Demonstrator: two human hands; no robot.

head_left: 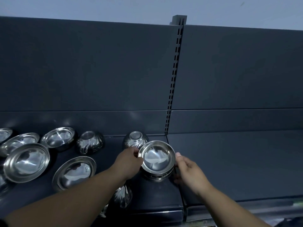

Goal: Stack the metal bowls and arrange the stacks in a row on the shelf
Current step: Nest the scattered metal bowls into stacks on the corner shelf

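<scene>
A small stack of metal bowls (156, 158) stands on the dark shelf (155, 195) near its right end, mouths up. My left hand (129, 163) grips the stack's left rim. My right hand (186, 171) curls round its right side. Just behind the stack an upturned ribbed bowl (136, 139) rests bottom up. Another upturned ribbed bowl (90, 141) lies further left. A third ribbed bowl (123, 195) shows under my left forearm, partly hidden.
Several wider metal bowls lie loose on the left, among them one (26, 162) near the edge, one (74, 172) beside my forearm and one (58, 138) at the back. A slotted upright post (173, 79) splits the back panel. The neighbouring shelf (237, 164) lies to the right.
</scene>
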